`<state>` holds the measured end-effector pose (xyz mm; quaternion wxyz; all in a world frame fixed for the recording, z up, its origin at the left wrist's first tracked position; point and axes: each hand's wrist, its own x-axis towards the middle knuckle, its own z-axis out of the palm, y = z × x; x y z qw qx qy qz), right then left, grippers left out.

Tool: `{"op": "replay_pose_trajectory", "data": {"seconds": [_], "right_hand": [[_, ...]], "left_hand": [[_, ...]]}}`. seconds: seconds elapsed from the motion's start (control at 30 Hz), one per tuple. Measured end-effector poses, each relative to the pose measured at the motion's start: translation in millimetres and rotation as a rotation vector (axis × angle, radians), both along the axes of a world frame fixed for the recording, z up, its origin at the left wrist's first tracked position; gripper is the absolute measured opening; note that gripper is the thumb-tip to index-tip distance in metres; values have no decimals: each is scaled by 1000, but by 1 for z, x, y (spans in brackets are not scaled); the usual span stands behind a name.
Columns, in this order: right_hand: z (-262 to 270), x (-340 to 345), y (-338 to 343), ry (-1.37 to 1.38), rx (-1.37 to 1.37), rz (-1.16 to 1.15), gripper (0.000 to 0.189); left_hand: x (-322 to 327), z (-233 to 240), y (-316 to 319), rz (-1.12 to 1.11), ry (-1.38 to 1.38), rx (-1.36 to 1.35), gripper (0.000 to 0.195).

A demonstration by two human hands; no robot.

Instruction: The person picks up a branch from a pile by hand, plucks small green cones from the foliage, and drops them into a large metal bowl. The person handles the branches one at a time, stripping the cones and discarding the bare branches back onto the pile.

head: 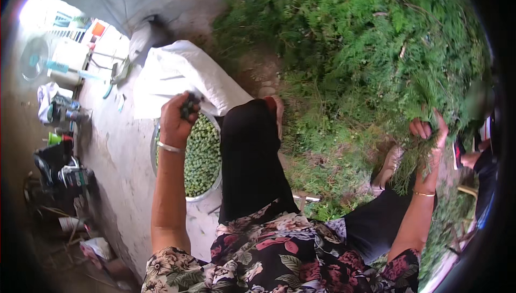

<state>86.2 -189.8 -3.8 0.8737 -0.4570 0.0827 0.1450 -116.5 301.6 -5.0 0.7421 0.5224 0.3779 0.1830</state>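
Note:
My left hand [174, 121] is raised over the edge of a round metal basin [194, 199]. Its fingers are closed around a small dark clump [190, 106], too blurred to name exactly. Small green seed cones [201, 160] fill the basin, partly hidden behind my forearm. Over on the right, my right hand [433, 131] grips a feathery green conifer sprig [409, 168], which hangs down by the wrist. This hand is at the edge of a large heap of cut conifer branches [363, 51].
A white woven sack [189, 71] lies beyond the basin. Tools and machines [74, 176] stand along the left wall, with a fan [36, 59] farther back. Another person's leg [483, 168] is at the right edge. My knees frame part of the branch heap.

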Motion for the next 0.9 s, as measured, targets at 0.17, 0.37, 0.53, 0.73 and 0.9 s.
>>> {"op": "replay_pose_trajectory", "data": {"seconds": [0.17, 0.37, 0.53, 0.73, 0.9], "right_hand": [[5, -32, 28, 22, -13, -54, 31], [47, -65, 27, -92, 55, 98, 28], [47, -85, 18, -226, 335, 349, 30], [43, -94, 18, -673, 700, 707, 29], [49, -135, 23, -553, 702, 494, 33]], "left_hand": [[-121, -48, 50, 232, 71, 45, 20], [-194, -142, 119, 206, 370, 676, 32], [-214, -143, 135, 348, 554, 723, 20], [-114, 11, -7, 143, -9, 592, 19], [-59, 52, -126, -570, -302, 289, 27]]}}
